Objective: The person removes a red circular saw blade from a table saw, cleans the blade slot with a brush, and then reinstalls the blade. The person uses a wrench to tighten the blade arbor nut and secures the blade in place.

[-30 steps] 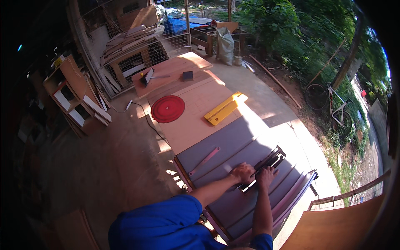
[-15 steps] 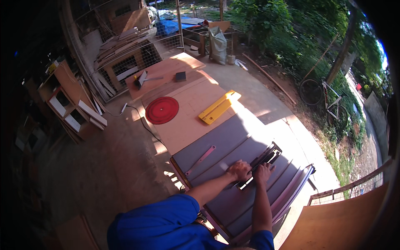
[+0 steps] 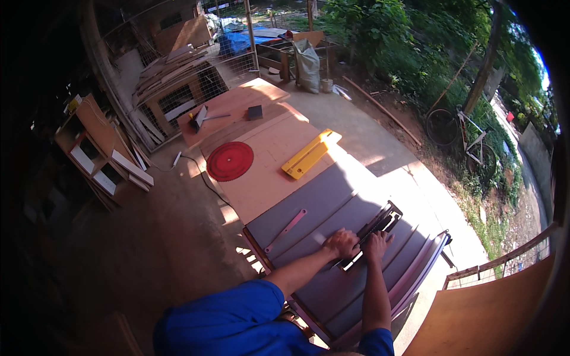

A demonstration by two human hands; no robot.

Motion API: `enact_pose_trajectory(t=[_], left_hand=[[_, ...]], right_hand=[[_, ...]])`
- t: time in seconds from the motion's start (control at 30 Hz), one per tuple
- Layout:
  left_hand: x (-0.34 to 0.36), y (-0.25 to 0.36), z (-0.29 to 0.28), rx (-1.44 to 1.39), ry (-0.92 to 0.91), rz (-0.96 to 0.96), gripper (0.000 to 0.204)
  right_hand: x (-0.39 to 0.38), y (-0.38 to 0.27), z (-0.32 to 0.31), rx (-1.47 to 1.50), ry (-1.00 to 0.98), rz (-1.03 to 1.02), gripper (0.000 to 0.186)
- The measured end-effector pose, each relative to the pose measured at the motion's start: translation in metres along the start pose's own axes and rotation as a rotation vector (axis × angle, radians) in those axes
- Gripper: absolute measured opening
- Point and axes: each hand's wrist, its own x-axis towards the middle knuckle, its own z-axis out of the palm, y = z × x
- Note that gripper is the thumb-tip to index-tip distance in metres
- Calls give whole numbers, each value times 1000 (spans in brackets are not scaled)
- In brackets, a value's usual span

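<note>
Both of my hands are at the long dark slot (image 3: pixel 386 221) in the grey table-saw top (image 3: pixel 314 199). My left hand (image 3: pixel 342 244) is closed at the slot's left edge; a blurred pale shape shows beside its knuckles, and what it grips is hidden. Close by on the right, my right hand (image 3: pixel 375 244) rests over the slot with its fingers apart, some tips out of sight. A pinkish flat wrench (image 3: pixel 286 230) lies on the saw top to the left. The yellow slotted insert plate (image 3: pixel 312 155) and a red circular saw blade (image 3: pixel 230 161) lie on the wooden board beyond.
The wooden board (image 3: pixel 261 178) adjoins the saw top's far side. Farther back are a metal-bladed tool (image 3: pixel 200 118) and a small dark block (image 3: pixel 255 112). A black cable (image 3: pixel 205 175) runs down the board's left edge. Rails (image 3: pixel 415 270) line the saw's right side.
The view has shifted very slightly. Both hands stay at the slot in nearly the same pose, and the wrench, blade and yellow plate have not moved.
</note>
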Motion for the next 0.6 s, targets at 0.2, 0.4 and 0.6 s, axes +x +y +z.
enact_pose_trajectory(t=[0.2,0.4,0.6], left_hand=[[1,-2,3,-27,5,0,25],[-1,-4,10,1,45,18,25],[-1,-7,10,-14,56,29,25]], right_hand=[[0,1,6,-71,33,-17,23],[0,1,9,-49,66,-11,24],[-4,-4,0,-40,52,-27,23]])
